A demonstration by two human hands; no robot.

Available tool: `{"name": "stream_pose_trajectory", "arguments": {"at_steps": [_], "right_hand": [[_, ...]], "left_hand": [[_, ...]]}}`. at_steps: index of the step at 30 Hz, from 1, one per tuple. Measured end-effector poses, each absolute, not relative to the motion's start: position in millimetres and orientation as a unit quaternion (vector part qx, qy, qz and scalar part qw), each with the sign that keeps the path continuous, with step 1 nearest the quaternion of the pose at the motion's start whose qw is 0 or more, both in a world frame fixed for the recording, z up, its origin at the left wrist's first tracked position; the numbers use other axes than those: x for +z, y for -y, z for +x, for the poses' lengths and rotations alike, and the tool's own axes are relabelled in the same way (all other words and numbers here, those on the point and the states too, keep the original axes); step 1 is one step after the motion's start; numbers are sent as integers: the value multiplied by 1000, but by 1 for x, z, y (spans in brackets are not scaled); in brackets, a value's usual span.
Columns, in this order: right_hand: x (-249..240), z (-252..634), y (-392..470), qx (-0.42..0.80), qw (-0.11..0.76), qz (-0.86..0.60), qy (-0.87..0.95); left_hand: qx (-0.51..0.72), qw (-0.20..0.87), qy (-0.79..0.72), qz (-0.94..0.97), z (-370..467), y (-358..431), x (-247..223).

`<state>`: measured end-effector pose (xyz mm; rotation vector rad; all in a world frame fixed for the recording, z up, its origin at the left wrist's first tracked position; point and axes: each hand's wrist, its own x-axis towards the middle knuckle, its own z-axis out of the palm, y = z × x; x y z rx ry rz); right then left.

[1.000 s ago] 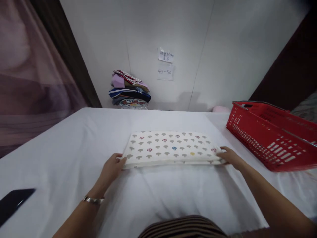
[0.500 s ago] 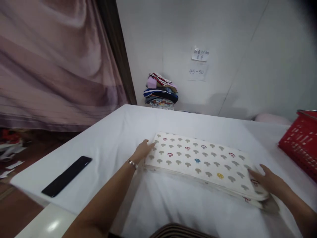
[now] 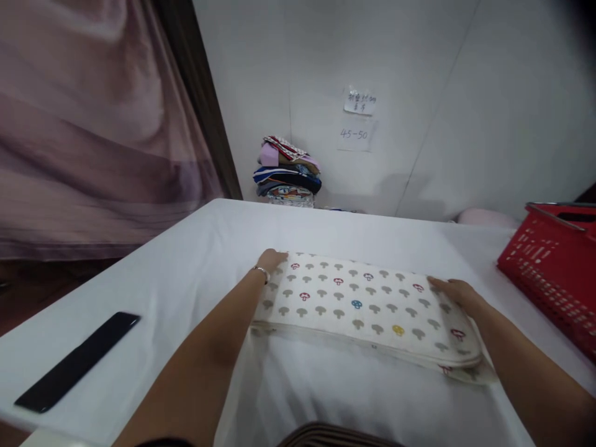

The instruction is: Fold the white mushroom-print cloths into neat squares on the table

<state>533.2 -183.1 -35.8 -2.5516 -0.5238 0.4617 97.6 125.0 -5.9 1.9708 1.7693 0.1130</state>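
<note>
A folded white cloth printed with grey mushrooms and a few red, blue, purple and yellow ones lies across the white-covered table. At its far left corner is my left hand, a bracelet at the wrist; the fingers are closed on the cloth's edge and partly hidden. My right hand is at the far right part of the cloth, fingers bent over its far edge and closed on it. The near right corner of the cloth shows several loose layers.
A long flat black object lies on the table's left. On the right stands a red perforated basket. Behind the table is a stack of folded fabrics by the wall, with paper notes above. A pink curtain hangs at left.
Both hands have moved to the cloth's far edge, the right one travelling up along its right side. The view has shifted right, so everything sits further left.
</note>
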Motion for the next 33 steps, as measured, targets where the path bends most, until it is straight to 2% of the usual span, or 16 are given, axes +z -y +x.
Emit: {"name": "stream_pose_trajectory", "arguments": {"at_steps": [3,7,10,12,16,25,28,30,33], "right_hand": [[-32,529,187,223,290,-917,159],[-25,516,187,191,328,-906,189],[-24,509,185,150,340,-901,223],[-26,507,185,96,319,-912,239],[-35,507,185,45,214,-948,232],[-29,506,186,43,99,-959,260],[-24,487,179,-58,89,-927,361],[-26,464,168,-112,115,-864,478],[-35,429,148,-60,127,-775,617]], "left_hand": [[41,247,-644,723,99,-125,-2],[75,266,-632,724,102,-122,-2],[116,229,-627,735,105,-118,-8],[130,171,-616,758,108,-115,-13],[111,99,-582,799,114,-110,-20],[110,129,-616,769,112,-116,-19],[139,103,-601,780,118,-107,-11],[160,57,-524,835,126,-92,-9],[133,21,-368,920,139,-70,-16]]}}
